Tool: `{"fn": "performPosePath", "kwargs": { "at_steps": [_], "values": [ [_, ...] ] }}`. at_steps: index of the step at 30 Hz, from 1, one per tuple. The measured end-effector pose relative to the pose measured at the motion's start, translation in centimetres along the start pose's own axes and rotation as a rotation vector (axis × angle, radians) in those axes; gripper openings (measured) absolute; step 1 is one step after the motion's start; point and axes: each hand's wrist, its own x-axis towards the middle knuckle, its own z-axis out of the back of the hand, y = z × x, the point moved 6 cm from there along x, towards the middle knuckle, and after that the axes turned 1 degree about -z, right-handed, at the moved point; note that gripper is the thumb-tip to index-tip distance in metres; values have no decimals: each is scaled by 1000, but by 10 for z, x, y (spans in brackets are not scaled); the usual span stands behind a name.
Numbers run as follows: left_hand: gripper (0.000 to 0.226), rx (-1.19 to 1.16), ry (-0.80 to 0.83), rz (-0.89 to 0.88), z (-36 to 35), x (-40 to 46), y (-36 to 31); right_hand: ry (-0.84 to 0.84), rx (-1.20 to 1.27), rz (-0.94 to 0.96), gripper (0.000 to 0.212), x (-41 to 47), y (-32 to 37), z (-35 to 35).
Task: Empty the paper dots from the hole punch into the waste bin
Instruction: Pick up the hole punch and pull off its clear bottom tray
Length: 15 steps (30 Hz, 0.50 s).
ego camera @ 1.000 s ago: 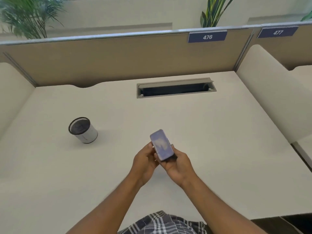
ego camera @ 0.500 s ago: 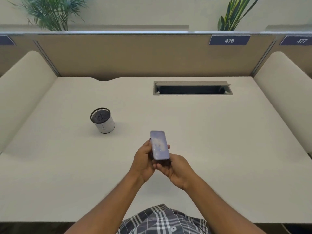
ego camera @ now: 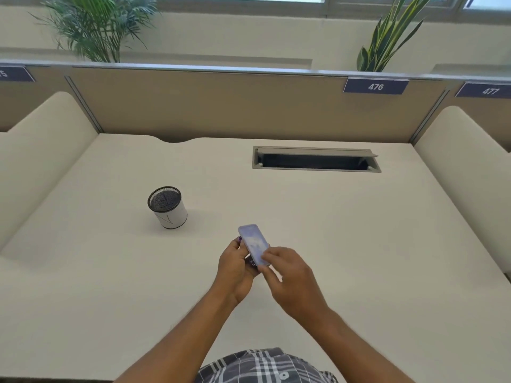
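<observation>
A small lilac hole punch is held above the middle of the desk, its flat pale underside turned up towards me. My left hand grips it from the left side and below. My right hand comes over its near end, fingertips pinched on the edge of the base. A small round waste bin with a white wall and black mesh rim stands on the desk to the left, well apart from both hands. Any paper dots inside the punch are hidden.
The pale desk has a cable slot set into its back right part. Tan partition panels and rounded cream side dividers fence the desk. Plants stand behind the partition.
My right hand has shifted from under the punch to over its near end. The punch has tilted a little leftward. The camera view has swung, so the bin appears nearer the centre.
</observation>
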Motion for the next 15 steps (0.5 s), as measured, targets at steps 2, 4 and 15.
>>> {"fn": "performPosePath", "kwargs": {
  "at_steps": [2,4,15],
  "values": [
    [28,-19,1,2,-2,-1,-1,-1,-64,38,19,-3,2,-4],
    [29,-30,4,-3,-3,-3,-1,-18,-102,78,17,-4,2,-6],
    [24,-61,21,-8,0,-9,2,-62,-94,156,13,-10,13,-3]
  ]
}}
